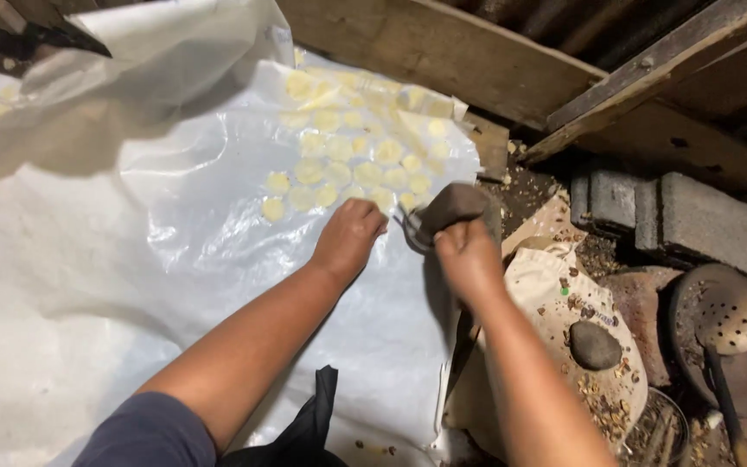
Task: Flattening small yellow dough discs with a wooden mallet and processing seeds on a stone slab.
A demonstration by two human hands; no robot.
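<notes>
Many pale yellow round slices (pixel 349 147) lie spread on a white plastic sheet (pixel 114 259). My left hand (pixel 349 235) rests knuckles-up on the sheet at the near edge of the slices, fingers curled; what it holds, if anything, is hidden. My right hand (pixel 467 251) is closed on the handle of a dark rounded scoop-like tool (pixel 451 207), held just right of the left hand over the sheet's edge.
Wooden beams (pixel 477 52) run along the back. Grey concrete blocks (pixel 693 220) sit at right. A cloth sack (pixel 555 294) with a stone (pixel 595 346) and scraps lies beside my right arm. A perforated ladle (pixel 728 316) rests in a dark pan at far right.
</notes>
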